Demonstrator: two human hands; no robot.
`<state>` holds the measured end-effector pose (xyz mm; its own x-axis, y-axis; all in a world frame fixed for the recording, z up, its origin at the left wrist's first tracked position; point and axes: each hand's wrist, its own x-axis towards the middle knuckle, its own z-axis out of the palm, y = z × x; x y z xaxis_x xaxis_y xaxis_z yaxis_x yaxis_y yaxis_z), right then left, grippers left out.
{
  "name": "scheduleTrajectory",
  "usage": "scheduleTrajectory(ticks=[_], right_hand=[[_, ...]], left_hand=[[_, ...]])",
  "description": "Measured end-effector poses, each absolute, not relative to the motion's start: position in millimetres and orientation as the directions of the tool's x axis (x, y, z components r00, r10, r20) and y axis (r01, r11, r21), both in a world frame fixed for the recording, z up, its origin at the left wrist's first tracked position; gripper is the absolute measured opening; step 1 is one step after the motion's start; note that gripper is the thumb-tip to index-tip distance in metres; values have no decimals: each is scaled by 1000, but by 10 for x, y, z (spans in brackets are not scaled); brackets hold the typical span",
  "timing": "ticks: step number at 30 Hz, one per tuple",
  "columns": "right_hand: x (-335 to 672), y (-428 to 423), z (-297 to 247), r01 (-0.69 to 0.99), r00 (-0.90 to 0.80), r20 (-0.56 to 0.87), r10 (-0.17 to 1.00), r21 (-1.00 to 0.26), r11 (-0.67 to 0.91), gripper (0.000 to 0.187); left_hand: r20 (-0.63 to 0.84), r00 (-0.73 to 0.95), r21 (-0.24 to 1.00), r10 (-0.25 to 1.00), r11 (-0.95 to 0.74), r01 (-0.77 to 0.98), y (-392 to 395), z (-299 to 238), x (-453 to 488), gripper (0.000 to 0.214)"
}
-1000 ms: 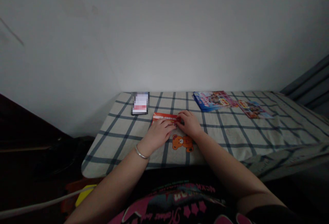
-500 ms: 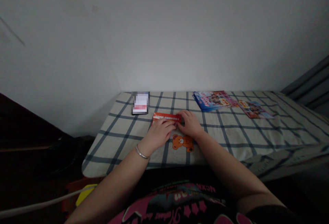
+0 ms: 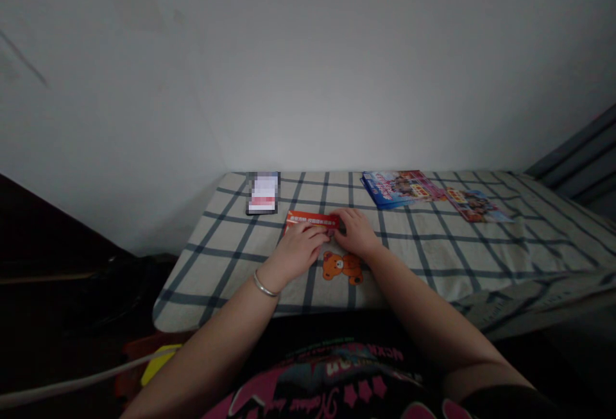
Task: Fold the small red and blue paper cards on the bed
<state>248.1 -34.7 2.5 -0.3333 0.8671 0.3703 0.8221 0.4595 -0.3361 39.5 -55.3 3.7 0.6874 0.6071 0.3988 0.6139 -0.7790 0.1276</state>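
Note:
A red folded leaflet with white printed characters along its top lies on the checked cloth before me. My left hand rests over its lower left part, fingers bent across the paper and pressing on it. At the right end, my right hand curls its fingers around the leaflet's edge. The fingertips of both hands nearly meet near its lower right, and they hide much of the lower part. Just below the hands is an orange bear picture on the cloth.
A phone with a lit, blurred screen lies at the back left. Towards the back right is a stack of colourful leaflets, with a single leaflet to its right. The table meets a plain wall.
Almost nothing differs. The printed strip of the leaflet shows slightly more clearly, and my hands have shifted only a touch.

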Motion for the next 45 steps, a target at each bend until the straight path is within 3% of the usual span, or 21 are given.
scheduleTrajectory(ticks=[45], right_hand=[[2525,-311,20,799,-366,382,849,-339,497,34]], left_hand=[[393,666,203,634,-767,609,-563,43,393,32]])
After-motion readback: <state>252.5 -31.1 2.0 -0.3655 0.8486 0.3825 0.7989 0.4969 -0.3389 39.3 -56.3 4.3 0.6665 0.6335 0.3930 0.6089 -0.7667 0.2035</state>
